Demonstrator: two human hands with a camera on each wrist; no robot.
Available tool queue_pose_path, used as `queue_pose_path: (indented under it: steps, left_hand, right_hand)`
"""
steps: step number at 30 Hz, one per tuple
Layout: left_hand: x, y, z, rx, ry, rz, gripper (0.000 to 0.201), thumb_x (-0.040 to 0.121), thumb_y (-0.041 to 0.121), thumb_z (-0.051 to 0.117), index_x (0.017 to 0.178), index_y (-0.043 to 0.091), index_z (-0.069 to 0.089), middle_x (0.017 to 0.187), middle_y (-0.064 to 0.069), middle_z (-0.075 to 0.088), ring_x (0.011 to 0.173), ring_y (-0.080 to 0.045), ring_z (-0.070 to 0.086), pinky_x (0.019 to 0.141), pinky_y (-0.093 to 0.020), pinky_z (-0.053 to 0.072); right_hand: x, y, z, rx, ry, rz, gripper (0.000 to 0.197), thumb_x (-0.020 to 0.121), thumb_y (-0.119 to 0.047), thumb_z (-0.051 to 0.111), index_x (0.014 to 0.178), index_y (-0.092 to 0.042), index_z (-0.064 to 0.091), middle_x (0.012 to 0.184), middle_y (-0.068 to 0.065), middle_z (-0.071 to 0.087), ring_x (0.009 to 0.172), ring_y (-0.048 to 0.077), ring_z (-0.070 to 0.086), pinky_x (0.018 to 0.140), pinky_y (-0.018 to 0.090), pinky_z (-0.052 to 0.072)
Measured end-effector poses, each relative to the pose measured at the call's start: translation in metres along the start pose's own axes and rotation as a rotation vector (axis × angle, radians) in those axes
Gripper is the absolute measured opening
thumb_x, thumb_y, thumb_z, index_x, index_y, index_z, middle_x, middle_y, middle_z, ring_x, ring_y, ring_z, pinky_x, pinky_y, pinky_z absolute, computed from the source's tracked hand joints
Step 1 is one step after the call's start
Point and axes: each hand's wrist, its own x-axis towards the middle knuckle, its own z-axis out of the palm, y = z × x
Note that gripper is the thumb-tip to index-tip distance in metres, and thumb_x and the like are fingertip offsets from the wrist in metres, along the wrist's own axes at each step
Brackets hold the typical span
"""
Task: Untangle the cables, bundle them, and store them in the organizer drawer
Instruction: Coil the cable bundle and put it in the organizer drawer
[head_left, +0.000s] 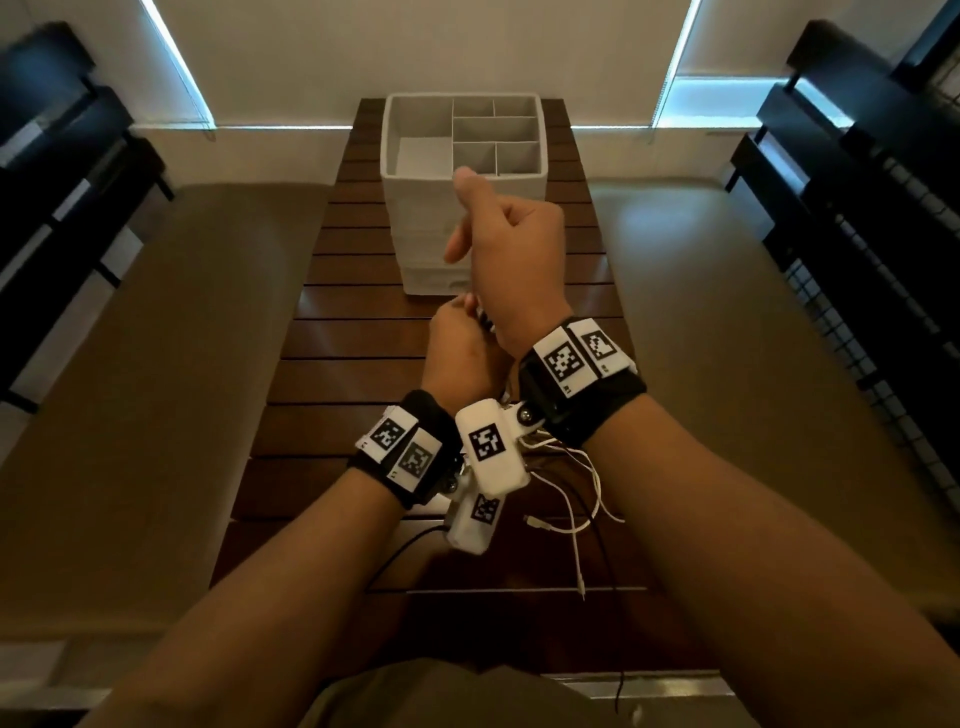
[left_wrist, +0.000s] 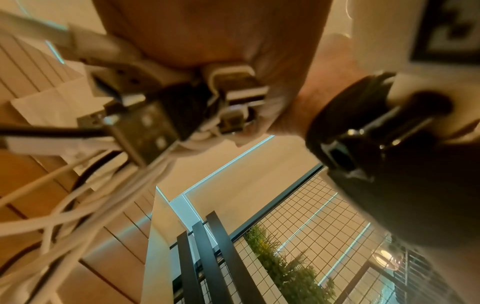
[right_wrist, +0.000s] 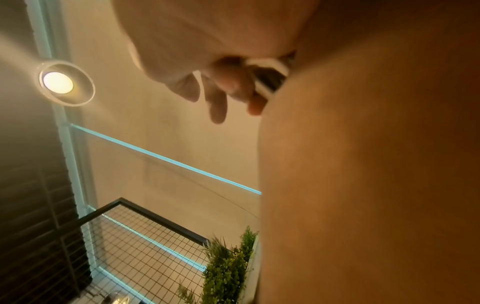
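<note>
My left hand (head_left: 460, 348) grips a bundle of cables above the slatted wooden table (head_left: 337, 374). In the left wrist view the palm (left_wrist: 207, 30) holds several USB plugs (left_wrist: 145, 119), with white cables (left_wrist: 78, 185) and a black one trailing down. Loose white cable ends (head_left: 571, 499) and a black cable (head_left: 400, 551) hang below my wrists. My right hand (head_left: 511, 249) is raised just above the left, thumb out and fingers curled. In the right wrist view its fingers (right_wrist: 218, 98) pinch a white cable (right_wrist: 275, 65). The white organizer (head_left: 415, 208) stands beyond both hands.
The organizer has several open compartments on top and a low drawer front (head_left: 436, 280) at its base. Beige benches flank the table on both sides. Dark slatted chairs (head_left: 62, 171) and a wire grid panel (head_left: 893, 291) stand at the outer edges.
</note>
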Motion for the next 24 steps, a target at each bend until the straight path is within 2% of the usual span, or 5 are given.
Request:
queue_pose_path:
  steps: [5, 9, 14, 16, 24]
  left_hand:
    - [-0.004, -0.001, -0.010, 0.115, -0.100, 0.058, 0.051, 0.098, -0.011, 0.057, 0.060, 0.021, 0.046, 0.044, 0.017, 0.050, 0.043, 0.005, 0.046, 0.048, -0.012, 0.035]
    - [-0.012, 0.012, -0.014, 0.083, -0.073, 0.078, 0.051, 0.100, -0.013, 0.052, 0.077, 0.032, 0.046, 0.066, 0.019, 0.051, 0.058, 0.002, 0.054, 0.060, -0.018, 0.046]
    - [-0.002, 0.024, -0.036, -0.172, -0.028, 0.051, 0.010, 0.096, -0.003, 0.063, 0.086, -0.003, 0.066, 0.070, -0.007, 0.072, 0.066, -0.018, 0.069, 0.063, -0.032, 0.057]
    - [-0.001, 0.026, -0.039, -0.262, -0.029, 0.064, 0.018, 0.090, 0.007, 0.074, 0.087, -0.008, 0.066, 0.076, -0.021, 0.068, 0.074, -0.029, 0.068, 0.072, -0.042, 0.058]
    - [-0.004, 0.034, -0.042, -0.354, -0.039, 0.053, 0.032, 0.093, 0.005, 0.075, 0.069, 0.005, 0.053, 0.055, -0.008, 0.051, 0.051, -0.021, 0.056, 0.059, -0.031, 0.053]
  right_hand:
    - [-0.006, 0.007, 0.006, -0.068, 0.084, -0.060, 0.056, 0.103, -0.022, 0.059, 0.051, -0.006, 0.049, 0.045, 0.005, 0.038, 0.043, 0.023, 0.035, 0.049, 0.037, 0.035]
    - [-0.010, 0.008, 0.007, -0.191, 0.059, -0.176, 0.042, 0.104, -0.035, 0.059, 0.077, -0.003, 0.063, 0.067, 0.014, 0.060, 0.058, 0.029, 0.058, 0.056, 0.048, 0.053]
    - [-0.021, 0.023, -0.016, -0.131, -0.263, 0.147, 0.067, 0.089, -0.054, 0.074, 0.141, -0.023, 0.046, 0.120, -0.003, 0.062, 0.110, 0.012, 0.066, 0.091, 0.031, 0.058]
    - [-0.028, 0.030, -0.025, 0.004, -0.462, 0.295, 0.066, 0.089, -0.052, 0.071, 0.140, -0.015, 0.050, 0.120, 0.003, 0.069, 0.110, 0.015, 0.071, 0.093, 0.032, 0.059]
    - [-0.026, 0.026, -0.034, 0.129, -0.867, 0.409, 0.053, 0.094, -0.010, 0.072, 0.142, -0.006, 0.050, 0.132, 0.026, 0.065, 0.126, 0.032, 0.065, 0.108, 0.046, 0.053]
